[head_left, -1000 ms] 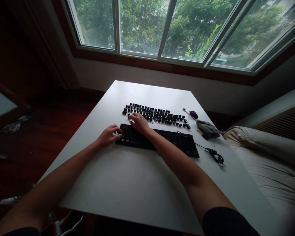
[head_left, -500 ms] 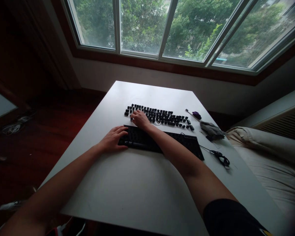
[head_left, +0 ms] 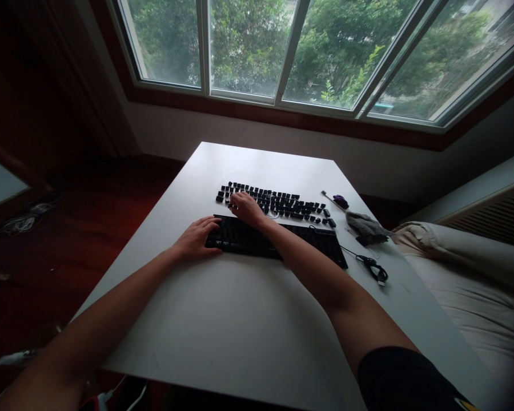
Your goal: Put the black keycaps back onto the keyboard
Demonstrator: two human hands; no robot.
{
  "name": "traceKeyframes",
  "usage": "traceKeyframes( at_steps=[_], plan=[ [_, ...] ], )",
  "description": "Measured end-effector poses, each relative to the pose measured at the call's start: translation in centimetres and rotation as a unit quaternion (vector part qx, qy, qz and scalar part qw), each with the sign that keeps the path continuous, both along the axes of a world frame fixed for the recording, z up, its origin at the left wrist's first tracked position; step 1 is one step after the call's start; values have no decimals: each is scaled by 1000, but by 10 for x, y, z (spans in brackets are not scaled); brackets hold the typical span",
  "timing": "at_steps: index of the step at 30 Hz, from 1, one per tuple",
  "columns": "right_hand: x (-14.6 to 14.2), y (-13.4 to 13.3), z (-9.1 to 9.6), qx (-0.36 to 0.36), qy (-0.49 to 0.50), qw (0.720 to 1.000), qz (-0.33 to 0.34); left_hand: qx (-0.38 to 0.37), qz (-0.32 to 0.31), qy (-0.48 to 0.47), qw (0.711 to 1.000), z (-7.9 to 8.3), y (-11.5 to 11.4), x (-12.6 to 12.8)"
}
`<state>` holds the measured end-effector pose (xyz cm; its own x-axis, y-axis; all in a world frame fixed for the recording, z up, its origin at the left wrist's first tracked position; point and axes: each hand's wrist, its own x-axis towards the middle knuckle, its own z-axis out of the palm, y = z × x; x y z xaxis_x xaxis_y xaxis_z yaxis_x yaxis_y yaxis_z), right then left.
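Note:
A black keyboard base (head_left: 248,242) lies across the middle of the white table. My left hand (head_left: 196,237) holds its left end, with the thumb along the near edge and the fingers on top. Beyond the base, many loose black keycaps (head_left: 289,206) stand in rows. My right hand (head_left: 246,209) reaches over the base to the left part of these rows. Its fingers are bent down and together among the keycaps, and whatever is between the fingertips is too small to make out. My right forearm covers part of the base.
A coiled black USB cable (head_left: 373,269) runs off the base's right side. Farther right lie a grey cloth (head_left: 367,227), a purple object (head_left: 340,201) and a thin brush-like stick (head_left: 328,196). The white table (head_left: 240,319) stands below a window, with a beige padded seat (head_left: 449,285) on the right.
The keyboard base has shifted slightly away and left, most at its right end, and the cable has moved along with it. My right hand has moved slightly right among the keycaps.

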<state>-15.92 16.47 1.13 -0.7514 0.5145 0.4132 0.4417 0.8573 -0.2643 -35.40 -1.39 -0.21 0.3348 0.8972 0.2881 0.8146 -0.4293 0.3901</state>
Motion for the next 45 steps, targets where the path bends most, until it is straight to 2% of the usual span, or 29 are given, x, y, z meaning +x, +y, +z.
traceKeyframes(
  at_steps=[10, 16, 22, 28, 37, 42, 45],
  plan=[
    [32, -42, 8, -126, 58, 990, 37, 4, -31, 12, 999, 4, 31, -10],
    [34, -62, 5, -197, 60, 978, 43, 10, -17, 1, 1000, -2, 34, -9],
    [25, -70, 6, -200, 40, 979, 13, 10, -18, 0, 1000, -3, 34, -8],
    [19, -72, 13, -202, 12, 979, 15, 12, -23, 0, 1000, -2, 34, -8],
    [19, -71, 20, -241, -8, 970, 6, 11, -25, -1, 1000, -3, 35, -8],
    [17, -73, 16, -181, -16, 983, 1, 7, -25, -4, 1000, -2, 35, -7],
    [14, -73, 16, -181, -29, 983, -2, 1, -24, -7, 1000, -1, 35, -6]
  ],
)
